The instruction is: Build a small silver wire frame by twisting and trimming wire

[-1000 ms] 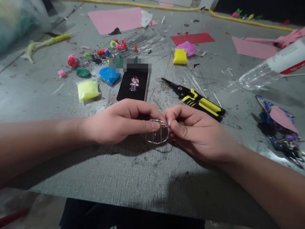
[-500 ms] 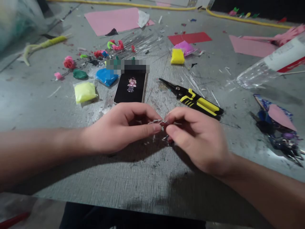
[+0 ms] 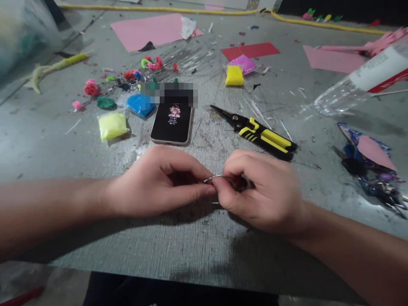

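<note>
A thin silvery wire (image 3: 218,176), partly twisted, runs between my two hands above the table's near part. My left hand (image 3: 162,180) pinches one side of it between thumb and index finger. Thumb and curled fingers of my right hand (image 3: 259,191) close on the other side, hiding much of the wire. The fingertips of both hands nearly touch. Just beyond my left hand lies a phone (image 3: 170,125) with its screen lit. Black and yellow pliers (image 3: 255,134) rest on the table beyond my right hand.
Packets of yellow clay (image 3: 112,126) and blue clay (image 3: 140,105) lie left of the phone. Loose wires (image 3: 188,57) and small clay pieces spread behind. A clear bottle (image 3: 347,91) lies at right, near a dark cluttered heap (image 3: 372,161). Pink paper (image 3: 146,32) is at the back.
Both hands have moved slightly lower in the view. My right fingers have curled further round the wire and its thumb now presses close to my left fingertips; the wire shows a curved stretch.
</note>
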A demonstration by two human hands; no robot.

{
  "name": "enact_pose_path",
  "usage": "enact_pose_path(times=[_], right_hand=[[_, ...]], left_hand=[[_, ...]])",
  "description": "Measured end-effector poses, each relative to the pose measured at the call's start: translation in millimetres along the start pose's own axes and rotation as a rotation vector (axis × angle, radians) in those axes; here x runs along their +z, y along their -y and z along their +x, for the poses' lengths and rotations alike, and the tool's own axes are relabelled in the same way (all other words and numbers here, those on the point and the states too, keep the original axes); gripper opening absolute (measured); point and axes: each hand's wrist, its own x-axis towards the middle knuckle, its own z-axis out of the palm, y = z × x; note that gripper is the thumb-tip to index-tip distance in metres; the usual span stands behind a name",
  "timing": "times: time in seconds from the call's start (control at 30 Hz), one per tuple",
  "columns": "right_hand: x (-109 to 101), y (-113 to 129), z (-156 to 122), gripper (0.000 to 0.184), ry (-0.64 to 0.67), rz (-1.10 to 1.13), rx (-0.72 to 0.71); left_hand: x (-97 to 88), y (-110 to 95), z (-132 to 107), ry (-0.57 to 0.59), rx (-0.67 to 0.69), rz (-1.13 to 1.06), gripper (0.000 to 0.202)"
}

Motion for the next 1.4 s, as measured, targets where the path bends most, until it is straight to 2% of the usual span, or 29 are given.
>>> enact_pose_path(times=[0.1,0.3,0.57,0.67,0.77,0.83,1.03,1.17,1.4], right_hand=[[0,4,0,0.023,0.03,0.111,0.047],[1,8,-1,0.025,0.06,0.298,0.161],[-1,12,0,0.028,0.205,0.576,0.445],[-2,8,1,0.027,0.138,0.566,0.457],[-2,5,1,0.025,0.087,0.56,0.41],[-2,4,0,0.024,0.084,0.572,0.395],[0,3,-1,0.026,0.155,0.647,0.458],[1,5,0,0.027,0.162,0.61,0.423],[3,10,-5,0.033,0.169,0.767,0.585]], left_hand=[[-2.4,-1,0,0.034,0.108,0.066,0.007],[-3.9,-5,0,0.045,0.125,0.088,0.01],[-3.9,-5,-1,0.071,0.228,0.15,0.01],[-2.1,-4,-1,-0.041,0.211,0.188,0.008],[-0.4,-4,-1,-0.153,0.126,0.173,0.007],[-0.1,-4,-2,-0.151,0.085,0.121,0.008],[-1.5,-6,0,-0.085,0.092,0.077,0.006],[-1.2,-8,2,-0.071,0.176,0.14,0.008],[-1.0,-12,-3,-0.057,0.306,0.231,0.019]])
